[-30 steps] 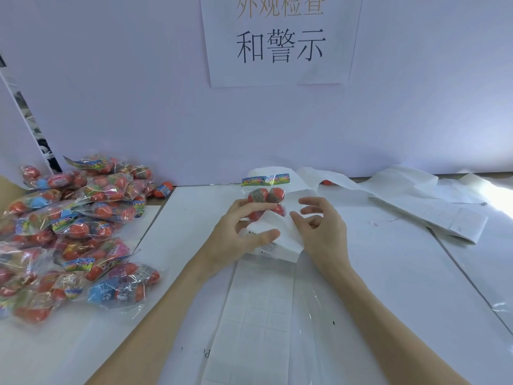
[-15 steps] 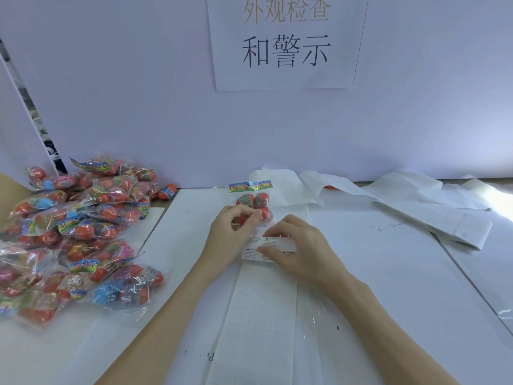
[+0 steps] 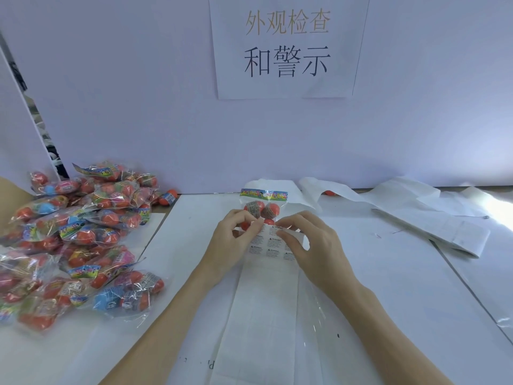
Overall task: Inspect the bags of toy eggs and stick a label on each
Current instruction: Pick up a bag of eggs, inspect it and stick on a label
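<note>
A clear bag of toy eggs (image 3: 262,207) lay at the middle of the white table (image 3: 388,287), its orange eggs showing below a colourful header. The left hand (image 3: 231,240) pinched the bag's near edge, likely steadying it. Overlapping that edge was a sheet of warning labels (image 3: 270,243); the right hand (image 3: 311,245), fingers curled, pinched its top, apparently peeling one free. A long strip of backing paper (image 3: 263,315) ran nearward. Far left, a heap of bagged eggs (image 3: 80,234) waited; spent liners (image 3: 416,212) lay far right
</note>
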A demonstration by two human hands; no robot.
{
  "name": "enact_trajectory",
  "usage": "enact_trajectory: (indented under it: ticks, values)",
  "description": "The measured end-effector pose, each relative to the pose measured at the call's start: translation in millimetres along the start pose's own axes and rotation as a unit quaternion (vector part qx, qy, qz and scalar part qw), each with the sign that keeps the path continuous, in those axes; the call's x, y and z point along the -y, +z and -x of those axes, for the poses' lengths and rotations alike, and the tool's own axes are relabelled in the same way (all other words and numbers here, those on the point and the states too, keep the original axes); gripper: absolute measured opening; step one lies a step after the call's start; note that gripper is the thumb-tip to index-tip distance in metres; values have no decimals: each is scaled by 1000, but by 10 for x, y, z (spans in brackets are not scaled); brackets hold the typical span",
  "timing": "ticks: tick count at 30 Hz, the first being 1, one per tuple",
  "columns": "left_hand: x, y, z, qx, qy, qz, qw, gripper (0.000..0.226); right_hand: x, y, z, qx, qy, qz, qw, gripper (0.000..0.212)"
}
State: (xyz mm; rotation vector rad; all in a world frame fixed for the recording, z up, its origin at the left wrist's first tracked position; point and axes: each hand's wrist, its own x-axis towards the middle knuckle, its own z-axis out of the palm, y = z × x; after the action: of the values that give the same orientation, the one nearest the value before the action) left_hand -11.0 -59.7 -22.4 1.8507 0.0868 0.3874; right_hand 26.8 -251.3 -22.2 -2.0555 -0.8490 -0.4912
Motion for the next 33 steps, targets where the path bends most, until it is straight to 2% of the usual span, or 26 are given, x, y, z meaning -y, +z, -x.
enact_trajectory:
  ticks: [6, 13, 21, 26, 33]
  values:
    - [-1, 11, 1, 0, -18, -4, 1000, 37, 9, 18, 13, 27, -14, 9, 999, 14]
    - [-21, 23, 12, -10, -27, -7, 1000, 39, -7, 21, -1, 77, -8, 7, 997, 23]
    - [-25, 38, 24, 4, -22, -10, 1000, 21, -38, 18, -6, 57, 1, -10, 998, 12]
    - [-20, 31, 17, 2, -31, -25, 999, 17, -44, 54, 4, 51, 13, -26, 998, 16]
    - [-59, 11, 29, 24, -42, -22, 999, 30, -16, 67, -2, 45, -9, -16, 999, 8]
